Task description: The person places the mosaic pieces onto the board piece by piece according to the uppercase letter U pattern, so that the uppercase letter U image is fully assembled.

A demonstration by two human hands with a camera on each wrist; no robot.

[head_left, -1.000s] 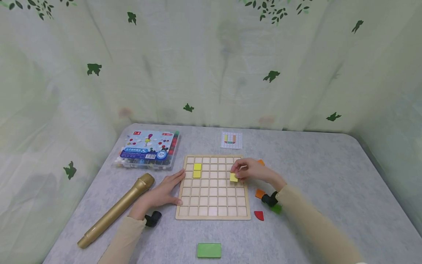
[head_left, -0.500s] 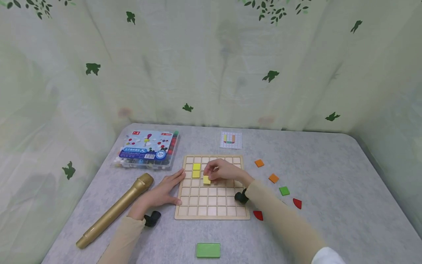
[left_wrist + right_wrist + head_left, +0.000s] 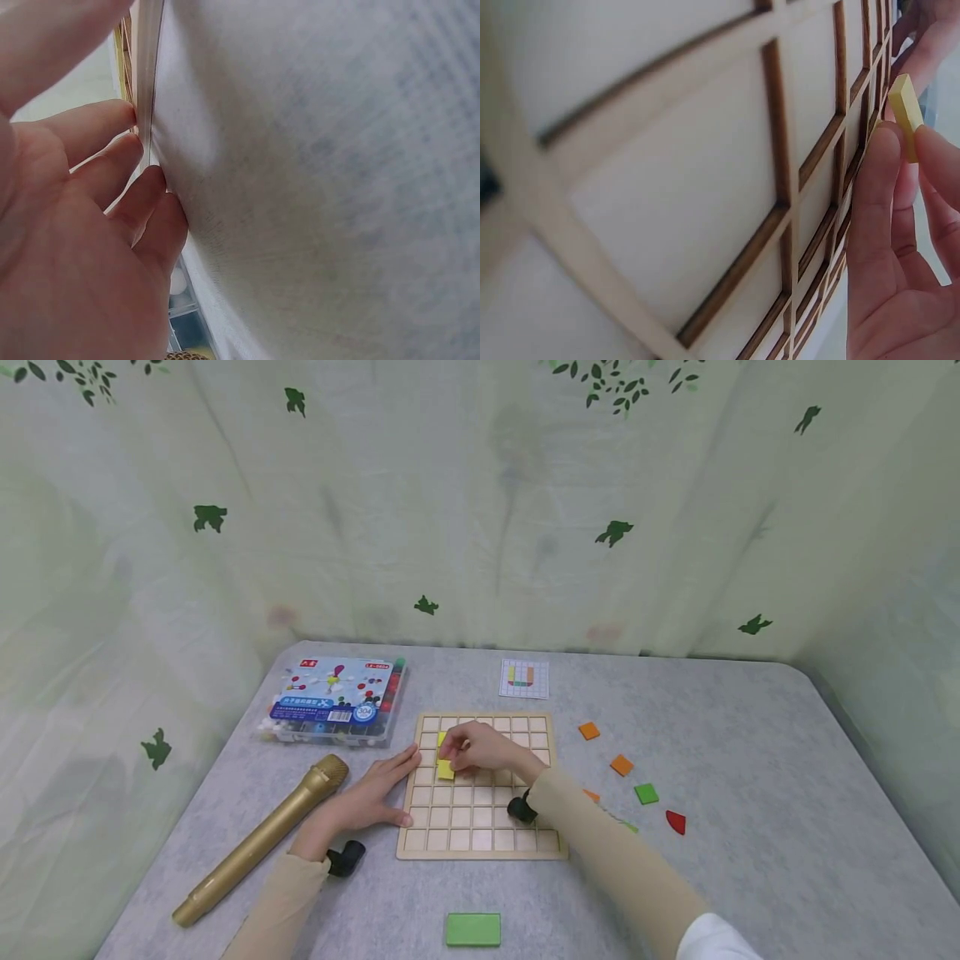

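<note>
My right hand [image 3: 483, 750] pinches a square yellow tile [image 3: 446, 770] between thumb and finger, over the left part of a wooden grid board [image 3: 480, 855]. In the right wrist view the tile [image 3: 906, 109] is tilted and looks just off the board. Beyond it a yellow tile [image 3: 441, 739] lies in the board, partly hidden by my right fingers. My left hand [image 3: 371, 797] rests at the board's left edge, fingers extended and thumb lower down. The left wrist view shows its fingertips [image 3: 124, 116] touching the board's side.
Orange tiles [image 3: 588, 731], a green tile [image 3: 647, 793] and a red quarter-round tile [image 3: 676, 822] lie right of the board. Behind it is a pattern card [image 3: 524, 679]. A gold microphone [image 3: 262, 839] and clear parts box [image 3: 333, 702] stand left; a green block [image 3: 473, 930] lies in front.
My right hand has carried the yellow tile leftward across the board, from the right-hand columns to just below the yellow tiles lying there. The left hand stays at the board's edge.
</note>
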